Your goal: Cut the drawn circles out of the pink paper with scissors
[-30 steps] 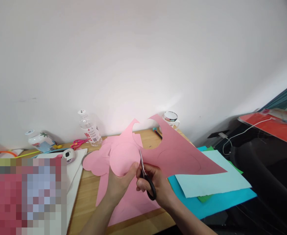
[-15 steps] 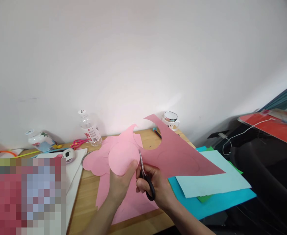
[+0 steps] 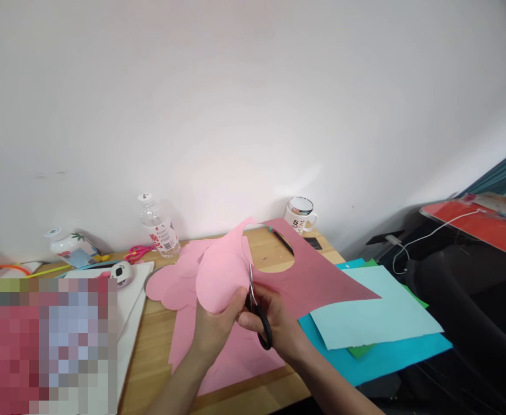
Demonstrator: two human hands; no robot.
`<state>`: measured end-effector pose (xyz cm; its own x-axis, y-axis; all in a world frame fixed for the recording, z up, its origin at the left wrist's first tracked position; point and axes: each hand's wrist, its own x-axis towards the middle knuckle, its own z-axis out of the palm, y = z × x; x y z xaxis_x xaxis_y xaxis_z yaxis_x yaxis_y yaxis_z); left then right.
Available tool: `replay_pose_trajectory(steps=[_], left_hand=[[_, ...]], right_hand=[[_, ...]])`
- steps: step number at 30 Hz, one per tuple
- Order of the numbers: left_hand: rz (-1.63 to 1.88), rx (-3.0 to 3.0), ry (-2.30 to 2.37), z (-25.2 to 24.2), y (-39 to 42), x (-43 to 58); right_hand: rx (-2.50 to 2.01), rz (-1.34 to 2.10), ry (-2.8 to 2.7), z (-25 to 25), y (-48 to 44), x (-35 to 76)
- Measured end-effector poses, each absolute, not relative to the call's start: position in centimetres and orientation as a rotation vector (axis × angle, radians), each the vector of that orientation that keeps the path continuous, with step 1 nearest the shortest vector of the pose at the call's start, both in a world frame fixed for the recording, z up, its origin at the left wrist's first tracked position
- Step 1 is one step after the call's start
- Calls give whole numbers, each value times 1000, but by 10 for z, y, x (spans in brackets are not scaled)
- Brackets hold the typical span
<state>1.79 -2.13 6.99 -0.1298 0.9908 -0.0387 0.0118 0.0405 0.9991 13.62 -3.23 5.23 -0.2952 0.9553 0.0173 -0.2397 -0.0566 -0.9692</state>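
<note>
My right hand point(image 3: 274, 317) is closed round the black handles of a pair of scissors point(image 3: 263, 328), whose blades point away from me at the edge of the pink paper point(image 3: 305, 282). In my left hand point(image 3: 216, 334) the thumb pinches a rounded part of the pink paper point(image 3: 222, 279), beside the blades. From there the sheet spreads to the right with a large curved cutout in it. Several cut pink paper rounds point(image 3: 173, 285) lie to the left, on the table. Under my hands are more pink sheets point(image 3: 240, 369).
Pale blue, green and blue sheets point(image 3: 374, 328) lie on the right. At the back stand a clear bottle point(image 3: 160, 230) and a white mug point(image 3: 300, 216), with a dark pen point(image 3: 282, 241) nearby. Pink scissors point(image 3: 138, 252) and a white board point(image 3: 134, 305) are on the left.
The pink sheet's right part has dropped lower and tilted, showing more of the pen and the mug. My hands and the scissors stay nearly in place; the rounded part has shifted slightly right.
</note>
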Motion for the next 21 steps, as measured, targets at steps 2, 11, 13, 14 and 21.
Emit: replay_pose_trajectory(steps=[2,11,13,14,21], left_hand=[[1287,1115,1331,70,-22,18],[1259,1176,1317,68,-19,13],[1246,1190,1314,67,-18,11],[1247,1192,1318,66,-17,11],[1247,1206,1312,63,-15,9]], right_hand=[[-875,1554,-1213,51,-33,136],[-910,1537,-1229,50,-32,137],[-921,1524,-1239,49,-32,138],[-921,1524,-1238,49,-32,138],[-912,1563,-1187,48,-31,137]])
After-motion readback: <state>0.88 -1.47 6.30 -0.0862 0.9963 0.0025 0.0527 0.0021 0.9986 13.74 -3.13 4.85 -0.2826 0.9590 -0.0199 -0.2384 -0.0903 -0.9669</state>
